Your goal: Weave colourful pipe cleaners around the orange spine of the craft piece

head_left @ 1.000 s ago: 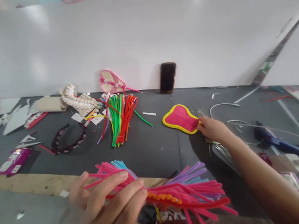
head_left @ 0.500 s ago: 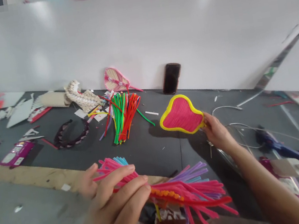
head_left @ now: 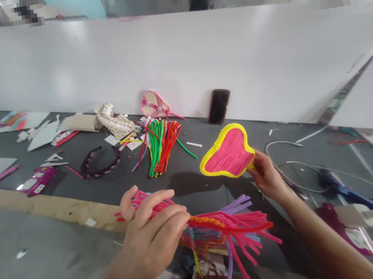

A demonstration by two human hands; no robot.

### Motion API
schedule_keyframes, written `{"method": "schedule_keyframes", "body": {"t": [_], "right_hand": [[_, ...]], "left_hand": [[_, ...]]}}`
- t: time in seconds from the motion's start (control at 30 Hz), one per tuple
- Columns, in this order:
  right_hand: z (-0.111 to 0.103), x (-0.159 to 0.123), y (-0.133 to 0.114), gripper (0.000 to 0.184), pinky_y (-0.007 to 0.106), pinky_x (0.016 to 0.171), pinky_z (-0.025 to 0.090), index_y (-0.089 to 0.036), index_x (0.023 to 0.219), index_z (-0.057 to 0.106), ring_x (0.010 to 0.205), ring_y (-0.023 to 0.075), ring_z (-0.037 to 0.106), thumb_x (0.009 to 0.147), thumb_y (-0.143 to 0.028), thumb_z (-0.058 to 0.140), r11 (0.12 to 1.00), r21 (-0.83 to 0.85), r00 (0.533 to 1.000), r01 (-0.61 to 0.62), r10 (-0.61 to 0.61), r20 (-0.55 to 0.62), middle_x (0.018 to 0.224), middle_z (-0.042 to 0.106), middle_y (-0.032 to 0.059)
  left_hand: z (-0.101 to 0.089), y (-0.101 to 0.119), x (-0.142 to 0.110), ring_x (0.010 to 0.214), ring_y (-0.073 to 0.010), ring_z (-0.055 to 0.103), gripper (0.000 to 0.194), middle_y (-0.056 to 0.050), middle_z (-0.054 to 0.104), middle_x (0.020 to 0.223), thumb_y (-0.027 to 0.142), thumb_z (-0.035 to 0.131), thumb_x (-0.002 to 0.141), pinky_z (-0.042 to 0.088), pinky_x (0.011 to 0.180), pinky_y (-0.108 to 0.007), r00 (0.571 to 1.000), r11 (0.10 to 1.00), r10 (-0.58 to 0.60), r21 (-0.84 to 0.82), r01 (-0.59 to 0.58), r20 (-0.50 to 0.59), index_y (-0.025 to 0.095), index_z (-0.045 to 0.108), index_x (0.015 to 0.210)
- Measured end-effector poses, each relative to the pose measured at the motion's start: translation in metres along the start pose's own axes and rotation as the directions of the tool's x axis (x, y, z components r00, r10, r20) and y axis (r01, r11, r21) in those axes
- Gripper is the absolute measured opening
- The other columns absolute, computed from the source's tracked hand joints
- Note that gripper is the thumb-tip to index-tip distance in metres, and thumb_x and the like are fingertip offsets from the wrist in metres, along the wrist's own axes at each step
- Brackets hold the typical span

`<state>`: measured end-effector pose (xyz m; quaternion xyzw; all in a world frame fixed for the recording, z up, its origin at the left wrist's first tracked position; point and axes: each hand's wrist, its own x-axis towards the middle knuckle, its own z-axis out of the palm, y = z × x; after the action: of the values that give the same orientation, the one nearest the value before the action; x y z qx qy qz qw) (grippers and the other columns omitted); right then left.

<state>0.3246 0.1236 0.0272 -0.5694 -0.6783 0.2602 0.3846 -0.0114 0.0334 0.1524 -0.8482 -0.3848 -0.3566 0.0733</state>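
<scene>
Pipe-cleaner bundle [head_left: 221,226] and yellow-edged pink panel [head_left: 227,152], held separately

Left hand [head_left: 155,234]: fingers lie across the bundle, slightly parted, gripping it at the table's near edge. Right hand [head_left: 266,174]: fingertips pinch the panel's lower right corner above the dark table [head_left: 127,191]. Phone [head_left: 219,106]: leans against the white partition [head_left: 166,57].

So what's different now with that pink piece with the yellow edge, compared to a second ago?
The right hand has lifted the yellow-edged piece up off the table and tipped its pink face toward you. Nothing was let go. The left hand still holds the pink bundle; the phone and headband stayed put.
</scene>
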Motion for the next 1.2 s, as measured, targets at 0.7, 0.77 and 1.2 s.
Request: {"method": "schedule_keyframes", "body": {"t": [0.7, 0.77, 1.2], "right_hand": [[-0.033, 0.01, -0.106, 0.029, 0.034, 0.08, 0.054, -0.021, 0.113, 0.064, 0.091, 0.0212, 0.068, 0.095, -0.033, 0.045, 0.964, -0.18, 0.974, 0.198, -0.171, 0.151, 0.102, 0.072, 0.0076], [-0.027, 0.003, -0.143, 0.026, 0.033, 0.082, 0.054, -0.022, 0.109, 0.067, 0.092, 0.0201, 0.068, 0.095, -0.031, 0.047, 0.922, -0.129, 0.917, 0.365, -0.331, 0.222, 0.1, 0.073, 0.0067], [0.025, -0.014, -0.156, 0.019, 0.031, 0.075, 0.048, -0.018, 0.096, 0.069, 0.082, 0.0186, 0.065, 0.095, -0.027, 0.053, 0.811, -0.249, 0.835, 0.53, -0.449, 0.317, 0.085, 0.072, 0.0068]], "left_hand": [[0.014, -0.012, 0.026, 0.109, -0.0227, 0.059, 0.009, 0.003, 0.075, 0.083, 0.018, 0.06, 0.088, 0.019, 0.11, -0.053, 0.978, 0.997, -0.066, -0.029, 0.074, 0.2, 0.024, 0.067, 0.085], [0.019, -0.013, 0.032, 0.11, -0.0233, 0.059, 0.01, 0.003, 0.075, 0.083, 0.019, 0.059, 0.089, 0.019, 0.109, -0.053, 0.969, 0.996, -0.077, -0.027, 0.086, 0.235, 0.024, 0.067, 0.086], [0.025, -0.016, 0.032, 0.114, -0.0232, 0.056, 0.017, -0.002, 0.072, 0.09, 0.025, 0.061, 0.089, 0.016, 0.112, -0.053, 0.942, 0.99, -0.123, -0.032, 0.14, 0.314, 0.022, 0.063, 0.106]]}}
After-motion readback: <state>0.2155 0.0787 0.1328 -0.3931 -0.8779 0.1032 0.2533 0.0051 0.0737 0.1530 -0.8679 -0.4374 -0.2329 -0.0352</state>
